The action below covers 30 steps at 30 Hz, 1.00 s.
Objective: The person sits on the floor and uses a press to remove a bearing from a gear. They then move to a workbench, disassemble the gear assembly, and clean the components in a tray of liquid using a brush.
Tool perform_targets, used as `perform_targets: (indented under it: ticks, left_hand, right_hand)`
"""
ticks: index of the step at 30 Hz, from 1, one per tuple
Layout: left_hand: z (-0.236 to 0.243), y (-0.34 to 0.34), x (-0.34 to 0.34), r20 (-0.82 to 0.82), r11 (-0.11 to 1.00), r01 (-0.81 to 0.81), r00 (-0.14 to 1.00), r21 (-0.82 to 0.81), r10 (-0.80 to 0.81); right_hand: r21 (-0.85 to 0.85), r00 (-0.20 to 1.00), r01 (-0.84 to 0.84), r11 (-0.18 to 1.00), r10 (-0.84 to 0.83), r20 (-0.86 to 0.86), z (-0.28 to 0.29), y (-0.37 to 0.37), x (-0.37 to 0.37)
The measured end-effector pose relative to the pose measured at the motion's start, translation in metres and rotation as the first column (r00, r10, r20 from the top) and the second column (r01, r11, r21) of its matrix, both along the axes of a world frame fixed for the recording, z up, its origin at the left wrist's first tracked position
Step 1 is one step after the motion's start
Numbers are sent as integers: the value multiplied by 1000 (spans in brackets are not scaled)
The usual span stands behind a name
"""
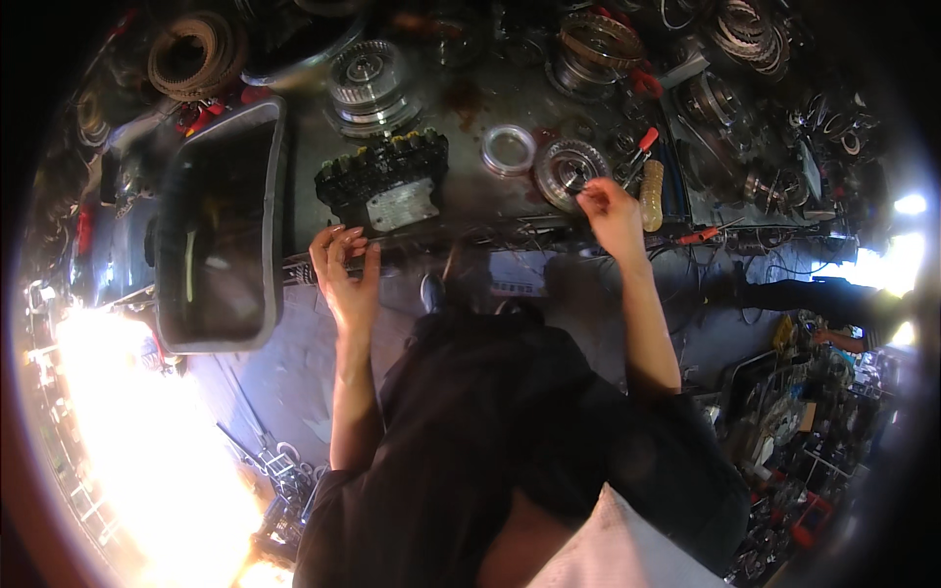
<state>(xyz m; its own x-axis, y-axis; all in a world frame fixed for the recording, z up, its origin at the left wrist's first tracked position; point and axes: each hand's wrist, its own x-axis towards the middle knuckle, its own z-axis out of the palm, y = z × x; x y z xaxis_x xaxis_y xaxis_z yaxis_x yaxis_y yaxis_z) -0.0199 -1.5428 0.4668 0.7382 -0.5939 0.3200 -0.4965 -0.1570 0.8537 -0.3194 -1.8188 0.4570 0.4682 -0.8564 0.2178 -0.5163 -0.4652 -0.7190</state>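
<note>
My left hand (345,277) is at the bench's front edge, fingers loosely bent and thumb apart, holding nothing. Just beyond it lies a black ribbed block (343,181) with a silver metal plate (403,205) on its near side. My right hand (615,218) is at the near right rim of a round toothed metal part (567,169). Its thumb and fingertips are pinched together; what is between them, if anything, is too small to make out. A plain metal ring (508,150) lies left of the toothed part.
A deep dark pan (218,235) overhangs the bench at left. Behind the block stands a metal drum (369,88). A red-handled tool (648,139) and a yellowish cylinder (651,196) lie right of my right hand. Another person's arm (841,340) shows at far right.
</note>
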Motion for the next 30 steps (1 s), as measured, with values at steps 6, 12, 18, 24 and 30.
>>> perform_targets:
  ticks: [6, 12, 18, 24, 30]
  left_hand:
    - [0, -18, 39, 60, 992, 124, 991, -20, -122]
    - [2, -22, 54, 19, 986, 155, 988, -66, -154]
    - [3, -8, 51, -16, 998, 57, 998, -29, -58]
    - [15, -11, 29, -52, 997, 3, 999, -78, -7]
    - [33, -26, 20, -99, 989, 11, 995, -148, -26]
  right_hand:
    - [-272, 936, -277, 922, 194, -295, -29, -10, 116]
    - [-162, 722, -316, 935, 126, -680, -69, -23, 162]
    - [515, 1000, -2, 857, 18, -26, -46, -53, 153]
    - [602, 388, -723, 338, -522, 759, 3, -41, 132]
    - [416, 282, -902, 117, -569, 773, 30, -9, 157]
